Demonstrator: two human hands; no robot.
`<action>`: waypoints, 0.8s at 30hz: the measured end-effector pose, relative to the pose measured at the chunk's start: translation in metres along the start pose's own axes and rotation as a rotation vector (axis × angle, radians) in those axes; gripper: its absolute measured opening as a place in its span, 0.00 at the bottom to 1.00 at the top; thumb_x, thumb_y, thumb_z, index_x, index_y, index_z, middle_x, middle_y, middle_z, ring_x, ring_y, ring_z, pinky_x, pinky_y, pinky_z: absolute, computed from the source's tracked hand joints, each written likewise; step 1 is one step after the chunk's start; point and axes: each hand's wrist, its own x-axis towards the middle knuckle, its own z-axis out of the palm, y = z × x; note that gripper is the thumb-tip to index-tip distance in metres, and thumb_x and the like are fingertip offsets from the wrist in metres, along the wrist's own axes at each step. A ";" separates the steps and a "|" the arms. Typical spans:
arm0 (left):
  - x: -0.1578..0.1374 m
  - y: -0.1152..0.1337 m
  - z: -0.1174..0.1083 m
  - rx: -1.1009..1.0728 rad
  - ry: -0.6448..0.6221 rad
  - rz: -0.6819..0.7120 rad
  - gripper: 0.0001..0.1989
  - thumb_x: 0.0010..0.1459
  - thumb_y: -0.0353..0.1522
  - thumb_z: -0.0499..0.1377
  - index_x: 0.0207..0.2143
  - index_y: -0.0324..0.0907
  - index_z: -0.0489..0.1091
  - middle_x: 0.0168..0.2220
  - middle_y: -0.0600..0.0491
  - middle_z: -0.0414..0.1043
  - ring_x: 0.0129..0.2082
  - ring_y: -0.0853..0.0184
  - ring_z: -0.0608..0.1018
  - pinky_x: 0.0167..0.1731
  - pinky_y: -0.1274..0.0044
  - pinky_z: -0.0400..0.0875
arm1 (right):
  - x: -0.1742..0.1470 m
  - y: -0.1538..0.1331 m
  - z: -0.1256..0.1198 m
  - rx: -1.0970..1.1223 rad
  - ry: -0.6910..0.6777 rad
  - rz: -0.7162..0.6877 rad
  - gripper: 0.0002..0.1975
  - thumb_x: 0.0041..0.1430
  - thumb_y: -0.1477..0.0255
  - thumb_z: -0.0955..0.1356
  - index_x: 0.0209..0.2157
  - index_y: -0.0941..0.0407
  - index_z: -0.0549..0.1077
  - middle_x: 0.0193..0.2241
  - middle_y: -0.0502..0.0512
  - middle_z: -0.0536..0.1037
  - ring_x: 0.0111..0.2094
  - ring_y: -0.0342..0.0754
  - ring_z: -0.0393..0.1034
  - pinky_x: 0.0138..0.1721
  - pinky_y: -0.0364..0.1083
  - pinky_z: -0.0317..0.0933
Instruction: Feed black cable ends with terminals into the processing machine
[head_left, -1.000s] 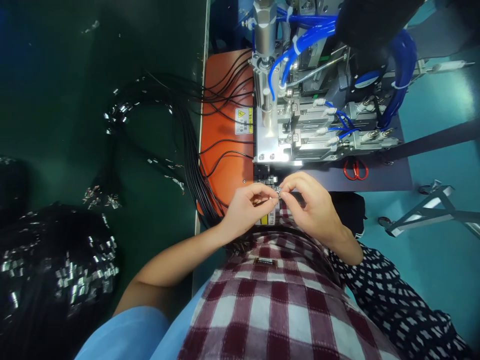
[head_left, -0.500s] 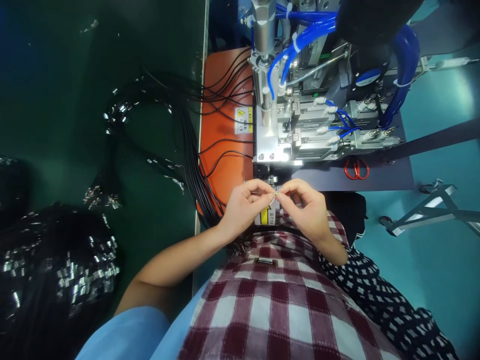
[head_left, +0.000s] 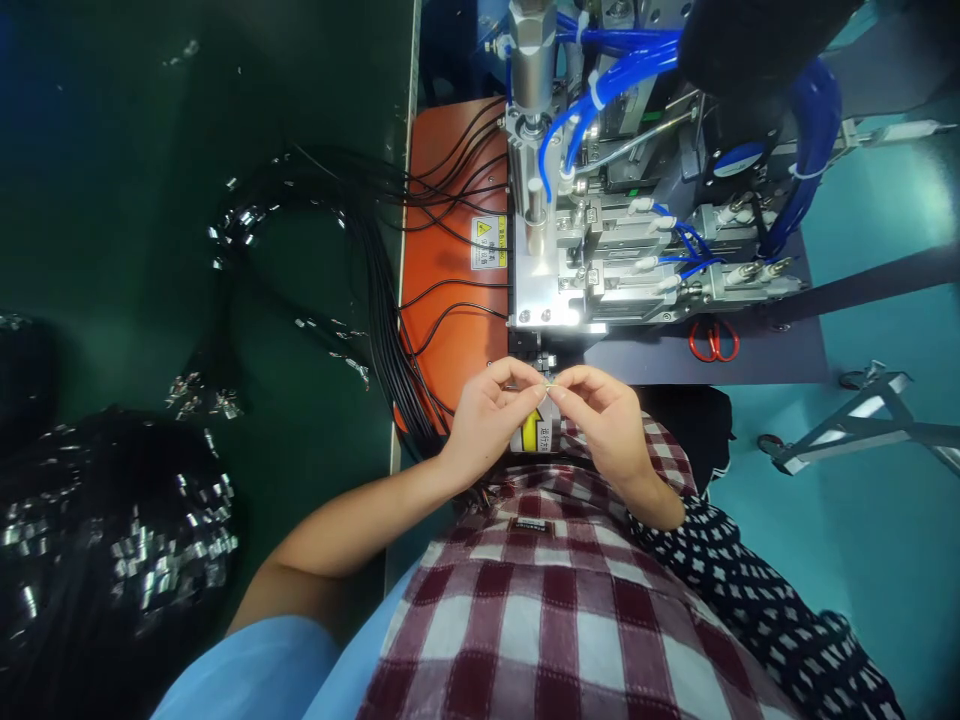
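My left hand [head_left: 486, 418] and my right hand [head_left: 609, 420] meet fingertip to fingertip in front of the machine's near edge. Both are closed in a pinch on a thin, pale wire end [head_left: 548, 386], most of it covered by the fingers. Just beneath the hands is a white label with a yellow arrow [head_left: 531, 433]. By my left wrist, a bundle of black cables [head_left: 381, 300] runs down past the orange plate [head_left: 450, 250] toward my lap.
A metal machine [head_left: 536, 285] with blue air hoses [head_left: 637, 65] stands ahead. Red-handled scissors [head_left: 713, 341] lie on its dark base at right. Heaped black cables with shiny ends [head_left: 172, 530] rest on the green surface at left. A wheeled metal stand leg [head_left: 840, 420] is at far right.
My right hand has shifted slightly left, bringing its fingertips closer against the left ones. My left hand stays nearly still, pinching as before.
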 end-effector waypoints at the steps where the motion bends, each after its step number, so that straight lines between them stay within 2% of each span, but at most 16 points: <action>1: 0.000 0.000 0.000 -0.001 0.004 -0.002 0.09 0.56 0.36 0.64 0.32 0.40 0.70 0.26 0.58 0.68 0.18 0.80 0.64 0.18 0.84 0.58 | 0.000 -0.001 0.000 0.003 0.004 0.006 0.05 0.52 0.70 0.73 0.28 0.56 0.75 0.24 0.48 0.74 0.23 0.41 0.63 0.24 0.42 0.61; 9: 0.001 -0.001 -0.001 0.009 -0.003 0.006 0.10 0.55 0.37 0.64 0.32 0.40 0.70 0.26 0.59 0.68 0.18 0.79 0.64 0.18 0.84 0.58 | -0.001 0.004 0.000 -0.034 0.005 -0.029 0.04 0.53 0.69 0.72 0.29 0.55 0.75 0.27 0.49 0.76 0.24 0.42 0.66 0.27 0.42 0.63; 24: 0.000 -0.001 0.001 0.037 0.004 0.033 0.10 0.56 0.36 0.64 0.32 0.39 0.69 0.26 0.59 0.67 0.17 0.80 0.64 0.17 0.85 0.57 | 0.001 -0.001 0.001 -0.019 0.021 -0.007 0.04 0.51 0.71 0.72 0.27 0.56 0.74 0.23 0.47 0.72 0.22 0.40 0.61 0.24 0.42 0.56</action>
